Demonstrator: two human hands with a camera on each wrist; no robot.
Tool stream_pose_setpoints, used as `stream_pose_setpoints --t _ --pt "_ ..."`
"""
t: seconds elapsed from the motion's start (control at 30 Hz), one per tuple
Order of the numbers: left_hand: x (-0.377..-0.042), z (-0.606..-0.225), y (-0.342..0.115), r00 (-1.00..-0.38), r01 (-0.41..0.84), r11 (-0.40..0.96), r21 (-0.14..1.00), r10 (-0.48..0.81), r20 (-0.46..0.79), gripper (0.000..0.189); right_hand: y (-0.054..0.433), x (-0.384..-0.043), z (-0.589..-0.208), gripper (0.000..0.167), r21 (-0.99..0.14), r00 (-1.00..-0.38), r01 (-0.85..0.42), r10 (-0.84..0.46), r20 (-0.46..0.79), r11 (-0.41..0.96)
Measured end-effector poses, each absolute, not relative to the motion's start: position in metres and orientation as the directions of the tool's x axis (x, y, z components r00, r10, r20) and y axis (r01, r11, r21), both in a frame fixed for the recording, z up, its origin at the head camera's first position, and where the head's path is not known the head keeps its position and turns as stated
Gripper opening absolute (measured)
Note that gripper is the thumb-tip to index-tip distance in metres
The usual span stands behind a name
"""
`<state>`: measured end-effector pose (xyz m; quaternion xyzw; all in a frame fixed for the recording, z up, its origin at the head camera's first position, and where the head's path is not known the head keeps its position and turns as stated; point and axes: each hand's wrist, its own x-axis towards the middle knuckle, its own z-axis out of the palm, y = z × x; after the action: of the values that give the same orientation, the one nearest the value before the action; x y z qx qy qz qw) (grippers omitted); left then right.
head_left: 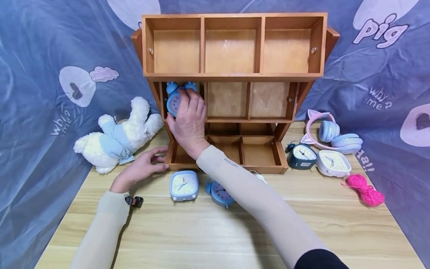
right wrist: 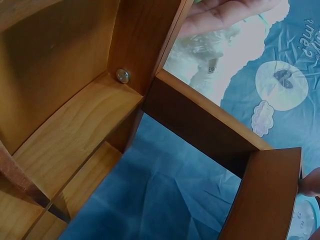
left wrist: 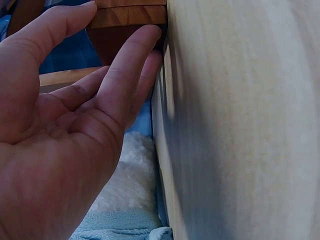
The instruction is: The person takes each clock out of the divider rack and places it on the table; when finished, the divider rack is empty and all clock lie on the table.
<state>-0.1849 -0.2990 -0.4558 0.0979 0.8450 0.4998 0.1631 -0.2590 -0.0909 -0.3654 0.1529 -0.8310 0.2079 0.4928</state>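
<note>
My right hand (head_left: 189,121) grips a blue twin-bell alarm clock (head_left: 173,104) inside the left compartment of the middle tier of a wooden shelf (head_left: 235,77). Its palm and fingers hide part of the clock face. At the right edge of the right wrist view, a sliver of that clock (right wrist: 302,216) shows under my fingertips. Down at the left front corner of the bottom tier, my left hand (head_left: 142,166) touches the wood with loosely bent fingers. The left wrist view shows its thumb and fingertips right at the end of the wooden tier (left wrist: 130,16).
Before the shelf stand a square blue clock (head_left: 184,186) and a round blue clock (head_left: 220,192), partly behind my right arm. To the left lies a white plush toy (head_left: 117,138). Cat-ear headphones (head_left: 346,142), a dark clock (head_left: 302,156), a white clock (head_left: 333,163) and pink yarn (head_left: 365,190) sit right.
</note>
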Motion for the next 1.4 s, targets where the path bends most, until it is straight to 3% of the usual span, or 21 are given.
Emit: stream_pose_setpoints --t 0.63,1.4 --pt "-0.186 -0.454 -0.298 -0.927 0.004 0.481 0.877 0.33 -0.177 0.074 -0.083 -0.254 -0.355 0.071 -0.195 -0.437 -0.554 -0.083 0.895 0.809" --pt "-0.183 -0.454 -0.298 -0.928 0.008 0.492 0.871 0.329 -0.177 0.073 -0.074 -0.238 -0.343 0.076 -0.247 -0.495 -0.612 -0.12 0.861 0.751"
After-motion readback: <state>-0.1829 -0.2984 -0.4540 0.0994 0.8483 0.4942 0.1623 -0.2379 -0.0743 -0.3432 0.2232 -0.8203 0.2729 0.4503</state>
